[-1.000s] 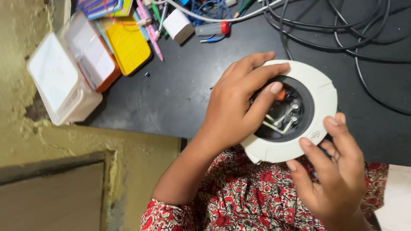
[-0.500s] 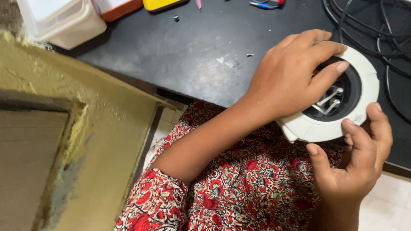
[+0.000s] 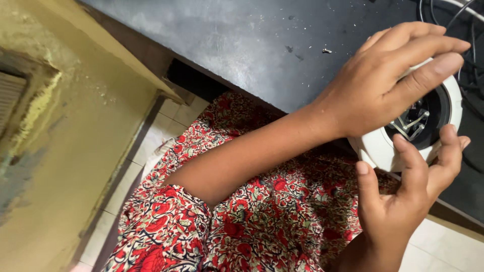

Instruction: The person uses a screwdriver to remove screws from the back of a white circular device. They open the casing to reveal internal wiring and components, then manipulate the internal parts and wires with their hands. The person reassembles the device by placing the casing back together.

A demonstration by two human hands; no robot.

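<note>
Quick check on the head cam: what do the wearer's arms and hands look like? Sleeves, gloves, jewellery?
Both hands are bare: no gloves, rings or watch visible on the left hand or right hand. The left arm wears a short sleeve ending above the elbow, in red floral fabric with white and dark leaf patterning, matching the garment over the lap. The right arm's sleeve is out of view.

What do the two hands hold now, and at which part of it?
Both hold the round white fixture by its rim: left hand over the top, right hand with fingers on the near edge.
</note>
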